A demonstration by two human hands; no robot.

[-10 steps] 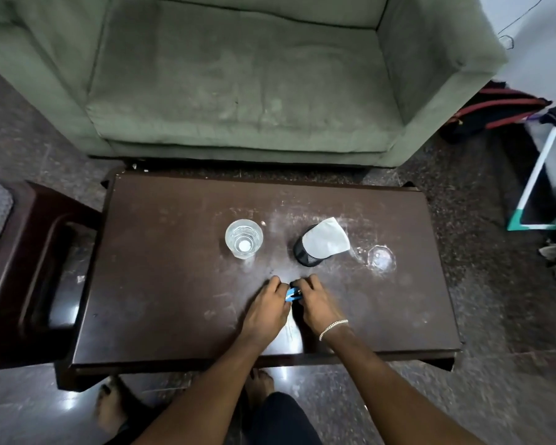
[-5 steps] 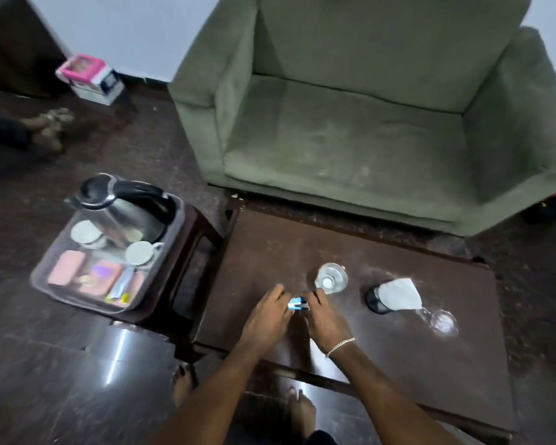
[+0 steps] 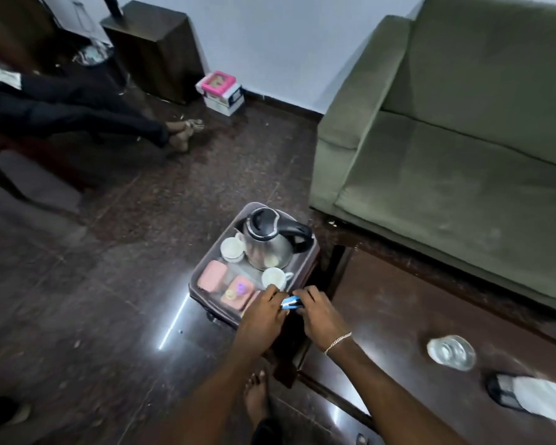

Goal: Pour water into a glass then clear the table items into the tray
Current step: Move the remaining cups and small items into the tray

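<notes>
Both hands, item held jointly: left hand (image 3: 264, 311) and right hand (image 3: 318, 314) are set fingertip to fingertip at centre frame, each pinching one end of a small blue object (image 3: 292, 302). What the object is cannot be told.

- Blue object: long axis lies across the frame, from hand to hand, slightly tilted. It is held over the lower-right corner of the tray (image 3: 203, 300).
- Tray: placed just up and left of the hands, with the left hand nearer its open middle. A kettle (image 3: 267, 242), a white cup (image 3: 274, 277) and pink packets (image 3: 212, 276) are carried in it.
- Table (image 3: 398, 300), lower right: the glass (image 3: 450, 352) and a black holder with white paper (image 3: 527, 396) are not yet cleared.

Judged step: release into the tray, by a short lowering.
</notes>
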